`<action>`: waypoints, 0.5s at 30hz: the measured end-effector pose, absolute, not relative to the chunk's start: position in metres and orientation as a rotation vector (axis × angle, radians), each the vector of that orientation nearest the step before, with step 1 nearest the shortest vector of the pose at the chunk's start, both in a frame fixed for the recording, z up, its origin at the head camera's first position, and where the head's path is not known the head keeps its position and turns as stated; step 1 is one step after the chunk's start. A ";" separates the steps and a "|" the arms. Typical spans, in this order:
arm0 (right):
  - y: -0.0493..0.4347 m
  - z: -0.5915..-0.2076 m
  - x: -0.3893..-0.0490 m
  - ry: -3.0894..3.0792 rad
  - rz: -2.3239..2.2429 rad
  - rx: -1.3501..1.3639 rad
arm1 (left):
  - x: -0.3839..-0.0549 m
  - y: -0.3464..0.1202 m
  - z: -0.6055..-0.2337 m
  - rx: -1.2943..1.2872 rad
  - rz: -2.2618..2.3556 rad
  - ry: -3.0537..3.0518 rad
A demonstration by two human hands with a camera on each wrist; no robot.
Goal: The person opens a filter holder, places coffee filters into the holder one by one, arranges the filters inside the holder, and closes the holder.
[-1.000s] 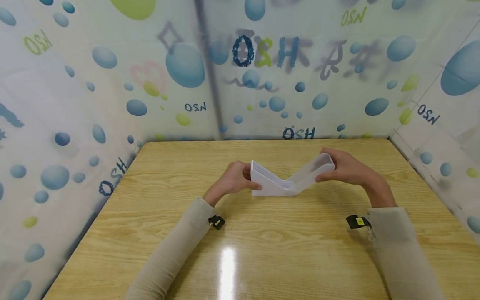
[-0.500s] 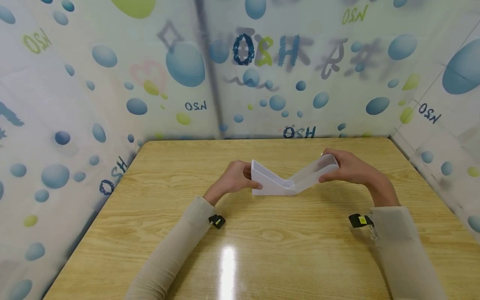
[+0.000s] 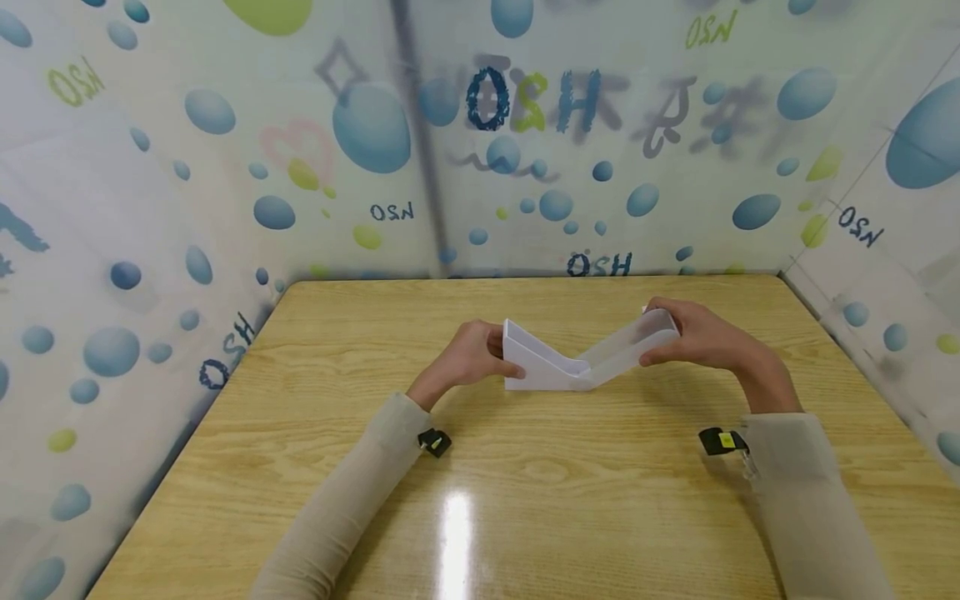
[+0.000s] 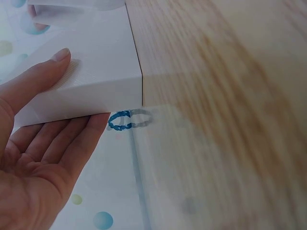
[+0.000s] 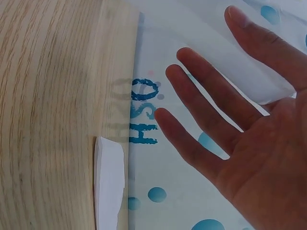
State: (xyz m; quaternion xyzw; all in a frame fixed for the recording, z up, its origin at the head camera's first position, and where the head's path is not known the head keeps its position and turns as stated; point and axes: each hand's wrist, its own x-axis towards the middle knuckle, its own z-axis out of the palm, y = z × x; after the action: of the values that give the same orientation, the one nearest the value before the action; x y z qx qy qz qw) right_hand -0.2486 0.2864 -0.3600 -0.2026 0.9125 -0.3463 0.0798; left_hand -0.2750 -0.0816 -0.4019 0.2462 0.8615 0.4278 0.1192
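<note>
The plain white box is open, V-shaped.

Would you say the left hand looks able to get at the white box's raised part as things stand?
Probably not without letting go: the left hand grips the lower part, though the way to the raised part looks free.

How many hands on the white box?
2: the left hand holds the white box at its left end; the right hand holds its raised right end.

The right hand has shifted slightly rightward (the white box's raised half moving with it).
</note>
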 end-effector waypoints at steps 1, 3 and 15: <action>0.286 -0.360 -0.249 2.727 -1.038 -0.609 | -0.275 -0.082 -0.402 0.721 1.251 2.519; 0.287 -0.360 -0.248 2.723 -1.042 -0.610 | -0.275 -0.082 -0.402 0.722 1.249 2.522; 0.300 -0.361 -0.248 2.551 -1.141 -0.644 | -0.275 -0.082 -0.403 0.727 1.258 2.518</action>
State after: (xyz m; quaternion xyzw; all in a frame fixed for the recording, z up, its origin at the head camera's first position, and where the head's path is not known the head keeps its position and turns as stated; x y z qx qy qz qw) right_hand -0.2478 0.3002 -0.3609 -0.2226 0.8812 -0.3942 0.1363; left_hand -0.2745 -0.0815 -0.4026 0.2482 0.8603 0.4297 0.1169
